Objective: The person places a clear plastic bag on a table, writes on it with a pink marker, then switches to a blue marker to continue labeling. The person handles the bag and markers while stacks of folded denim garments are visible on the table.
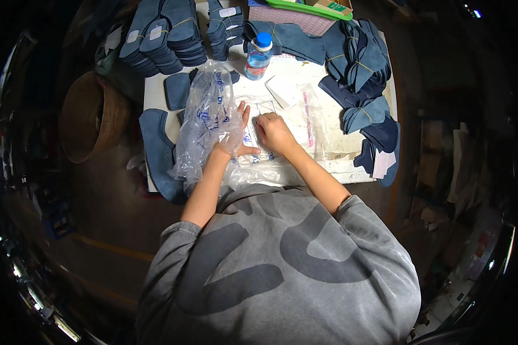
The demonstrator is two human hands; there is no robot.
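My left hand [236,144] lies spread at the edge of a crumpled clear plastic bag [204,126] with blue handwriting, its fingers and thumb apart. Part of that hand is covered by the bag. Close beside it, my right hand [276,135] is closed with curled fingers over a flat clear plastic bag [313,129]. What those fingers hold, if anything, is hidden. The flat bag carries blue marks and a pink strip along its right side. Just beyond my hands rests a white card [282,92].
Stacks of dark blue cut leather pieces [184,40] stand at the table's far left. More blue pieces [365,60] are heaped along the right. A blue-capped bottle [258,57] stands behind the bags, before a green tray [311,7]. A round basket [95,118] sits left of the table.
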